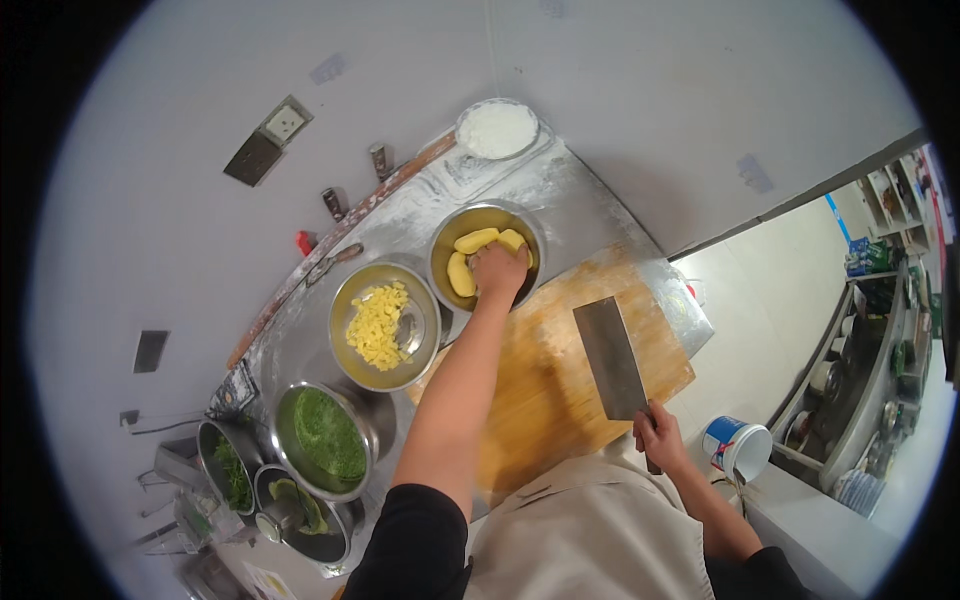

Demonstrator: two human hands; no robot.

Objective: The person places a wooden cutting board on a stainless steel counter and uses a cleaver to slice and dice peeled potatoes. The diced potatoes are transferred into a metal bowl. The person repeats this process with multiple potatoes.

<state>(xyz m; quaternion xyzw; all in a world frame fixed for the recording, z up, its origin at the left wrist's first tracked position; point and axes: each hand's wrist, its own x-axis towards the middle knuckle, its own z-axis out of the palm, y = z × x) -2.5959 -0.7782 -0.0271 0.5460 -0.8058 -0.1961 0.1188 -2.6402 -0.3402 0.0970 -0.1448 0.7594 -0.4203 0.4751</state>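
Note:
My left hand [500,268] reaches down into a steel bowl [437,279] that holds peeled potatoes [477,240]. Its fingers touch the potatoes, but whether they grip one cannot be told. In my right hand [663,439] is the handle of a cleaver [609,358], its broad blade over the wooden chopping board [551,375]. Left of the potato bowl stands a wider steel bowl [429,352] with diced yellow pieces [377,325] in it.
A steel bowl of chopped greens [328,433], a pot of leafy greens [234,472] and a pot with a ladle [324,551] stand at lower left. A bowl of white powder [498,130] and a long wooden rolling pin [360,212] lie along the wall. A white bucket [750,452] is at right.

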